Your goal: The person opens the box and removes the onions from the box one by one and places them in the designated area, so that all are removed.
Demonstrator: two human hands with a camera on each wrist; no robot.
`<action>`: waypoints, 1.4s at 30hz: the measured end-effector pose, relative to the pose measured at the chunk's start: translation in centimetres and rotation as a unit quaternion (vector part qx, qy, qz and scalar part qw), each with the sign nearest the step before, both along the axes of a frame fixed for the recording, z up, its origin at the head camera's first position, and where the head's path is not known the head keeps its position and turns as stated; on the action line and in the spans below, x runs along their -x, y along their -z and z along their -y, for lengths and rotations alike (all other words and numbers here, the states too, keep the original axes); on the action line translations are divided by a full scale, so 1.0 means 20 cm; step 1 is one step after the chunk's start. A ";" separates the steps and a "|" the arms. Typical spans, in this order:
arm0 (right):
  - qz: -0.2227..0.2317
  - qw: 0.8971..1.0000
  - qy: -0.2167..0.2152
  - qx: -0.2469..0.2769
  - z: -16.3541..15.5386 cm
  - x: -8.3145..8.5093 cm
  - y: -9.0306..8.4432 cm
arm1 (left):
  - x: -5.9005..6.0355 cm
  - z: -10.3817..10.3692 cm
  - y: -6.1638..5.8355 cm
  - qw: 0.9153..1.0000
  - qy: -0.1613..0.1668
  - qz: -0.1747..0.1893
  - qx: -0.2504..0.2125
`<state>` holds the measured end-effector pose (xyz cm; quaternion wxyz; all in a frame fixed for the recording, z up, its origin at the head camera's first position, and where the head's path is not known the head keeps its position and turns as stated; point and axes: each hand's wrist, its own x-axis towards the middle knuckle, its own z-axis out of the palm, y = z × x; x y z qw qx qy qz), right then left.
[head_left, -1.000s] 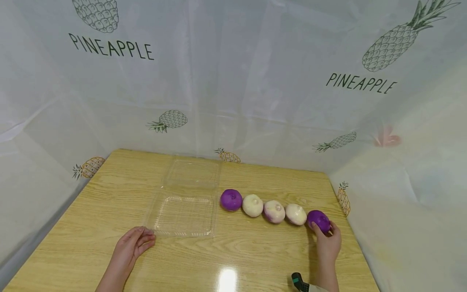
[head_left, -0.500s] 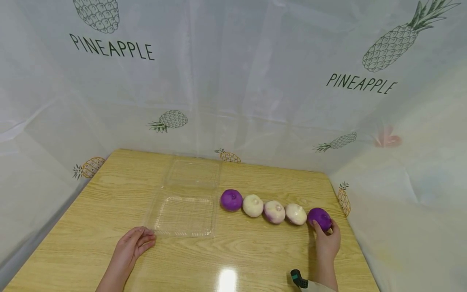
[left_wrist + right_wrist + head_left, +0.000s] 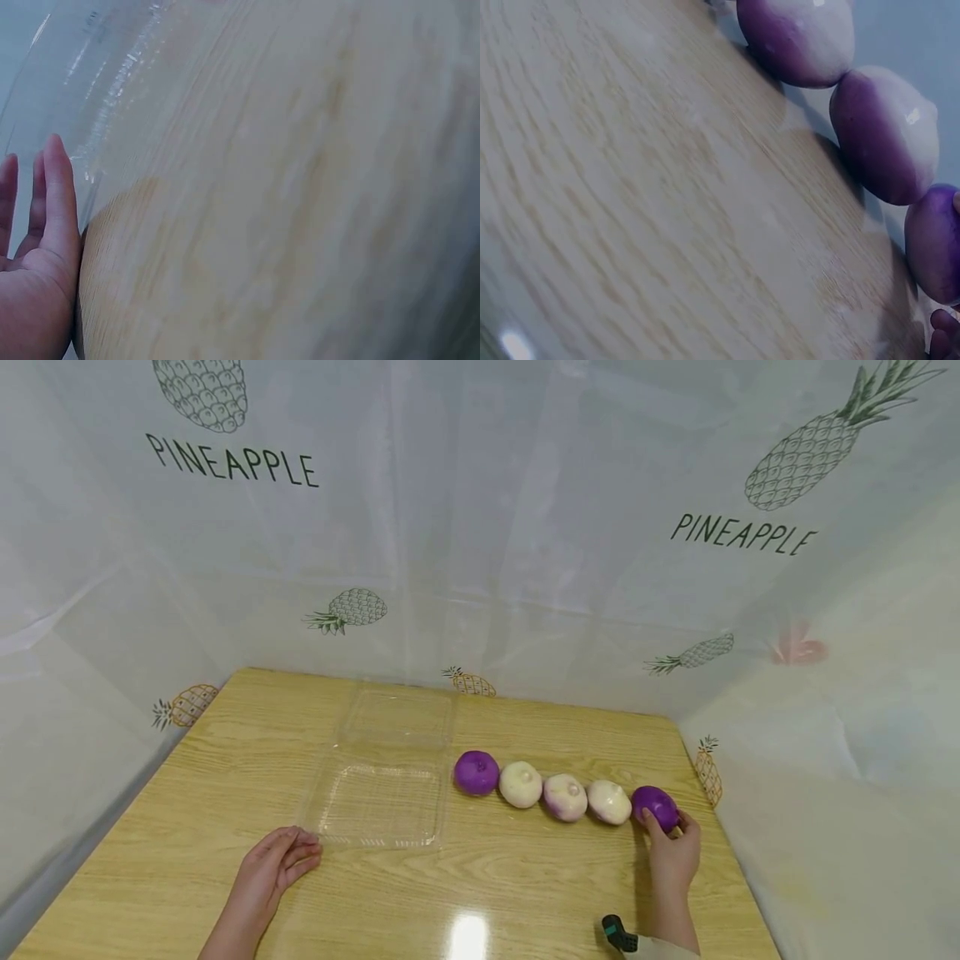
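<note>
My right hand [image 3: 672, 852] grips a purple turnip [image 3: 654, 807] at the right end of a row, thumb on its near left side and fingers on its right. Beside it sits a white-topped turnip [image 3: 609, 802], whose lower half shows purple in the right wrist view. That view catches the gripped purple turnip [image 3: 934, 244] at its right edge, with only fingertips [image 3: 943, 330] showing. My left hand [image 3: 273, 868] holds the near left corner of a clear plastic container [image 3: 438, 810], which lies with its lid folded back. In the left wrist view, the fingers [image 3: 58, 187] reach along the container's edge.
Further left in the row are two more pale turnips [image 3: 565, 797] [image 3: 521, 784] and a purple turnip [image 3: 476, 772] close to the container's right side. They all rest on a wooden table [image 3: 525, 893]. A white pineapple-print sheet [image 3: 480, 527] hangs behind it.
The purple turnip in my right hand has shifted and turned slightly, its top tipping a little. My left hand and the container have stayed put.
</note>
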<state>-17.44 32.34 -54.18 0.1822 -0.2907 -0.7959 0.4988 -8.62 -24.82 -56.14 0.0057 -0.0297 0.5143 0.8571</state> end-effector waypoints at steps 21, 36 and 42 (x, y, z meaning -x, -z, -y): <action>0.001 0.998 -0.056 -0.025 0.00 0.00 0.02 | 0.00 -0.03 -0.12 0.978 -0.004 0.151 0.141; 0.012 0.996 -0.072 -0.045 -0.04 -0.05 -0.01 | -0.04 0.09 -0.18 0.968 -0.003 0.156 0.195; 0.012 0.995 -0.087 -0.038 -0.05 -0.07 -0.02 | -0.04 0.15 -0.22 0.974 0.004 0.106 0.198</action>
